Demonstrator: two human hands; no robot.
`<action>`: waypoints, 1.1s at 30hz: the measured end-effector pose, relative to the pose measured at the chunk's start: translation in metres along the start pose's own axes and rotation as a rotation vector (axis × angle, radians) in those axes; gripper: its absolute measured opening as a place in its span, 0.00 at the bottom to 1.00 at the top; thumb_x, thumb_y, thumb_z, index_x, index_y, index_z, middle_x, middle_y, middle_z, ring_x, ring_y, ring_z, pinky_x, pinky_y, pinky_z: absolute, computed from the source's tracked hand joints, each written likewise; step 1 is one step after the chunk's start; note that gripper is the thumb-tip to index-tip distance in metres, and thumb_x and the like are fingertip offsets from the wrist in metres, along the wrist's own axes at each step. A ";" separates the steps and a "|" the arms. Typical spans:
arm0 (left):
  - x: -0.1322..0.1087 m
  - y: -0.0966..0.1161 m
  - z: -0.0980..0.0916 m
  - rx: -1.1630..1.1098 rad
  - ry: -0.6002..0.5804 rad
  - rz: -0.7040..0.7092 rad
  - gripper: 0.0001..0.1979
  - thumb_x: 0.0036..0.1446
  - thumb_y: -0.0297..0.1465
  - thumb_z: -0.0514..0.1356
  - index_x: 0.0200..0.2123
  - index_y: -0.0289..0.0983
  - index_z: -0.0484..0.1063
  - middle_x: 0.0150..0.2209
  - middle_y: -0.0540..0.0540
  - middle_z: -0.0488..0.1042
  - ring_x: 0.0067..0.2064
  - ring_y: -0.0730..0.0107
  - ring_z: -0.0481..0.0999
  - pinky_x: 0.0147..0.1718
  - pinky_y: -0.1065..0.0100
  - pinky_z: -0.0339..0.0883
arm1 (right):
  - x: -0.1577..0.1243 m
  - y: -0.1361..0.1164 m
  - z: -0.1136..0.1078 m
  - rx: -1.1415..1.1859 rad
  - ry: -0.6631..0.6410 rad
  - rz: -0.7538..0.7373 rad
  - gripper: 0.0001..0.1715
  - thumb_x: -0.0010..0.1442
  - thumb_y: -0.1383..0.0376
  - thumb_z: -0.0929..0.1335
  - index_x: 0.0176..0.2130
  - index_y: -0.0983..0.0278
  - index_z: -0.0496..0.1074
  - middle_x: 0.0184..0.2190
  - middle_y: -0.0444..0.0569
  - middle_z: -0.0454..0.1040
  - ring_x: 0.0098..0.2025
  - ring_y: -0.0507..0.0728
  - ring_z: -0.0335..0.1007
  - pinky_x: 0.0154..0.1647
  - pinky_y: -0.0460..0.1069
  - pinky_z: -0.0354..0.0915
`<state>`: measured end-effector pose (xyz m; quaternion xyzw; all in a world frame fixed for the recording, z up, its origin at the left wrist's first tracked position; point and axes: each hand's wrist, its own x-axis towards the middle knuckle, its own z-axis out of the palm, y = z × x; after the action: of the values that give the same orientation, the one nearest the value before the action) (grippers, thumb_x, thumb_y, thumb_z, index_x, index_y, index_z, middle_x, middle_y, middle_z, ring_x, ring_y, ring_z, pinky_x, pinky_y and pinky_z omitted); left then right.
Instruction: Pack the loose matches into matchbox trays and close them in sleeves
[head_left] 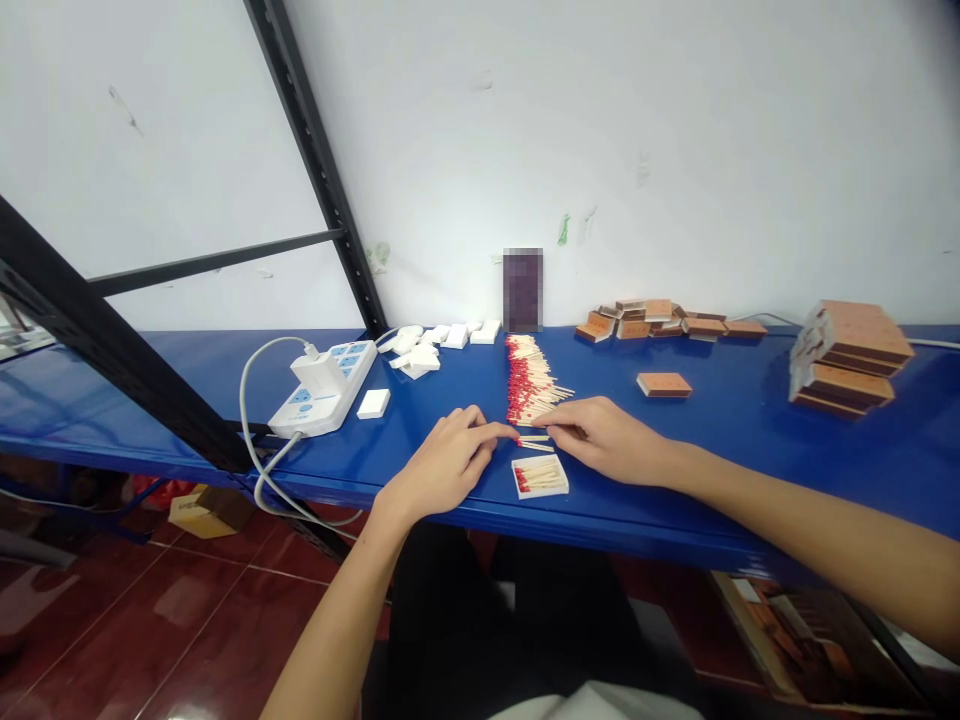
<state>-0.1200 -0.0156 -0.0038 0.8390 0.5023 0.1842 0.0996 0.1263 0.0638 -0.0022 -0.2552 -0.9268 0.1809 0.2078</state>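
Note:
A pile of red-headed wooden matches point(529, 380) lies on the blue tabletop, with the heads mostly to the left. My left hand point(450, 455) rests to its left, index finger stretched out and its tip at the heads of a few loose matches point(535, 442). From the other side, my right hand point(604, 435) reaches in with its index fingertip on the near edge of the pile; its thumb sits just below, by the loose matchsticks' ends. Neither hand is closed around anything. Closest to me lies a white matchbox tray point(561, 489) partly filled with matches.
A white power strip point(319, 395) with a cable stands left, near a small white tray point(373, 404) and several more white trays point(420, 350). Orange-brown matchbox sleeves point(660, 318) lie along the wall; one sleeve point(664, 385) lies apart. Stacked sleeves point(855, 350) stand right. A black shelf post point(322, 150) rises left.

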 end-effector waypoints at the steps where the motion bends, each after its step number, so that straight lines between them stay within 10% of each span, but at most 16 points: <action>1: 0.000 0.000 0.000 -0.001 -0.002 0.001 0.20 0.73 0.32 0.44 0.59 0.48 0.69 0.42 0.46 0.66 0.44 0.61 0.67 0.48 0.59 0.64 | 0.000 0.000 0.000 -0.002 0.002 -0.005 0.20 0.68 0.68 0.62 0.51 0.61 0.78 0.41 0.48 0.83 0.37 0.57 0.77 0.39 0.50 0.66; 33: 0.000 0.000 0.002 0.088 0.000 -0.040 0.22 0.71 0.31 0.42 0.64 0.45 0.63 0.44 0.45 0.67 0.47 0.57 0.67 0.54 0.52 0.61 | 0.001 0.000 -0.003 0.052 -0.038 0.004 0.17 0.67 0.63 0.64 0.48 0.59 0.81 0.30 0.45 0.81 0.28 0.55 0.70 0.29 0.48 0.60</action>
<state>-0.1188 -0.0154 -0.0056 0.8323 0.5267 0.1599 0.0662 0.1267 0.0651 0.0009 -0.2480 -0.9251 0.2099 0.1966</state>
